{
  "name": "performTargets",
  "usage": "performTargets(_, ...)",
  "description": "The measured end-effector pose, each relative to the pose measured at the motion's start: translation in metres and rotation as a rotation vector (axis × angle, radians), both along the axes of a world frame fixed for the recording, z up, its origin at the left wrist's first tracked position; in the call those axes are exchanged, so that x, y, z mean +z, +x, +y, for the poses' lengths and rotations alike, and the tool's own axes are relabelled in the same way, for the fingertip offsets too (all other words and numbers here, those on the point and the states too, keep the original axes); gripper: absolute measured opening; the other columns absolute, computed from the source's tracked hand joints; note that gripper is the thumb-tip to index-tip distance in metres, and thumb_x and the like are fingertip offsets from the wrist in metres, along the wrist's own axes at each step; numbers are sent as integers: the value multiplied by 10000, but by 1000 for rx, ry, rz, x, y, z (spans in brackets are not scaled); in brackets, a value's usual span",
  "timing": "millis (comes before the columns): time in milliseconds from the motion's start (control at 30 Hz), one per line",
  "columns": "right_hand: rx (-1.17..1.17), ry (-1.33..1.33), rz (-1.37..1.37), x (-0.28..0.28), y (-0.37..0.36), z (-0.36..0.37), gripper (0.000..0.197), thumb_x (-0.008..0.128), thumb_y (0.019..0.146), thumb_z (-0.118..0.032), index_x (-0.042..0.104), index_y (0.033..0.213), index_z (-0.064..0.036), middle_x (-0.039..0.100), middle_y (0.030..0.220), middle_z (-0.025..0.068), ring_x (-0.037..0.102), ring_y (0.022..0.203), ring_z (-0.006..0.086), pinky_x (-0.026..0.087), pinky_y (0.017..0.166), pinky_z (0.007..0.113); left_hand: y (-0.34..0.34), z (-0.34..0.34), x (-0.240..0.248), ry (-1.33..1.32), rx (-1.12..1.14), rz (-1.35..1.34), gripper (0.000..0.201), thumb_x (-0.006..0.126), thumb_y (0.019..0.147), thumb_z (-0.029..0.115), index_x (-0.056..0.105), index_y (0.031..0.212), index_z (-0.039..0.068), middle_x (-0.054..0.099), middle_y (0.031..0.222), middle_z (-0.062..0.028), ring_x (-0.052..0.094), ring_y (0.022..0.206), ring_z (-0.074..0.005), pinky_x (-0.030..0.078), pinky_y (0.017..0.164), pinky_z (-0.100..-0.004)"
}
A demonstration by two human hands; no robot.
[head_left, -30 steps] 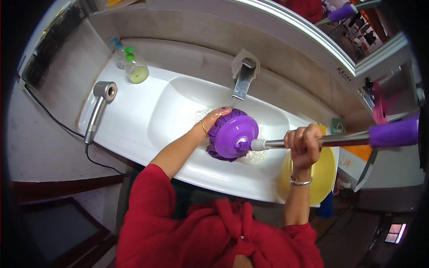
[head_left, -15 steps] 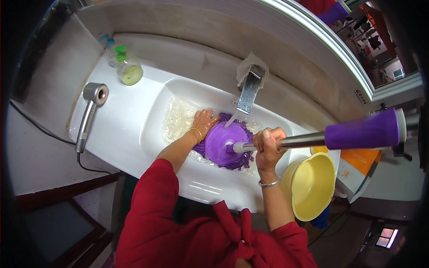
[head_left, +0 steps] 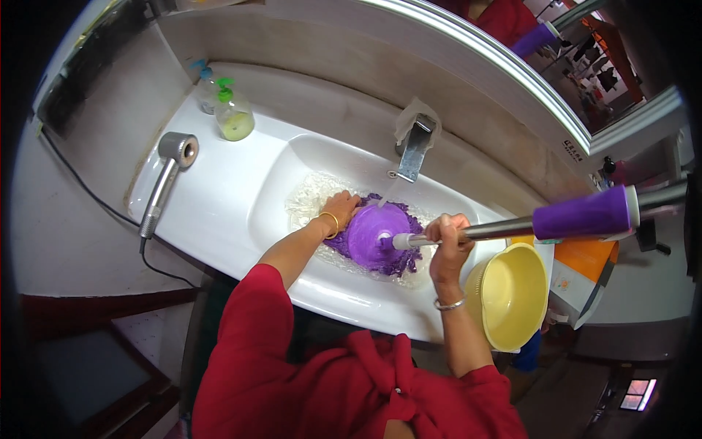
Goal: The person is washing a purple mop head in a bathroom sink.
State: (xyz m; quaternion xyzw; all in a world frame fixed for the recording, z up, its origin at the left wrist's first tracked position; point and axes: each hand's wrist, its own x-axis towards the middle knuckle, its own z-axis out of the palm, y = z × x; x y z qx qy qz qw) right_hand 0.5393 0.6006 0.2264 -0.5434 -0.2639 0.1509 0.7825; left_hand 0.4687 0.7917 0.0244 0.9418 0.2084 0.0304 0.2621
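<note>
A mop with a purple round head (head_left: 369, 233) and purple strands lies in the water in a white sink (head_left: 274, 172). My left hand (head_left: 339, 211), with a yellow bangle at the wrist, is at the mop's left edge. Its fingers bend into the wet strands, the tips hidden. My right hand (head_left: 450, 241), wearing a silver bangle, is closed round the metal mop handle (head_left: 504, 228). The handle slants up to the right and ends in a purple grip sleeve (head_left: 581, 212). From the faucet (head_left: 414, 157) a stream of water runs onto the mop head.
A yellow basin (head_left: 513, 296) stands right of the sink, beside an orange and white box (head_left: 581, 267). A grey hair dryer (head_left: 170, 172) with a black cord and a green-topped pump bottle (head_left: 235, 121) are on the left ledge. A mirror (head_left: 585, 66) hangs at upper right.
My left hand has drawn its fingers further in at the strands. My right hand still holds the handle. The whole view has shifted slightly, and the water around the mop is more stirred up.
</note>
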Motion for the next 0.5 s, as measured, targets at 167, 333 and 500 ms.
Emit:
performTargets(167, 173, 107, 64, 26, 8, -19, 320, 491, 857, -70, 321, 591, -122, 307, 476, -14, 264, 405, 87, 295, 423, 259, -23, 19, -6, -534, -118, -35, 289, 510, 878, 356, 549, 998, 96, 603, 913, -109, 581, 841, -230, 464, 763, -354)
performTargets(333, 246, 174, -25, 80, 14, -7, 312, 502, 851, -65, 329, 598, -121, 295, 463, -31, 261, 378, 66, 261, 373, 236, -51, 16, 85, -837, 130, 83, 243, 600, 833, 329, 567, 954, 121, 583, 821, 17, 557, 735, -84, 467, 636, -237)
performTargets(500, 483, -5, -106, 73, 5, 13, 287, 572, 829, -110, 397, 603, -114, 401, 480, -20, 376, 408, 52, 296, 377, 217, -95, 21, 84, -743, 189, -15, 227, 622, 813, 257, 568, 953, 87, 582, 842, -7, 546, 740, -82, 462, 653, -238)
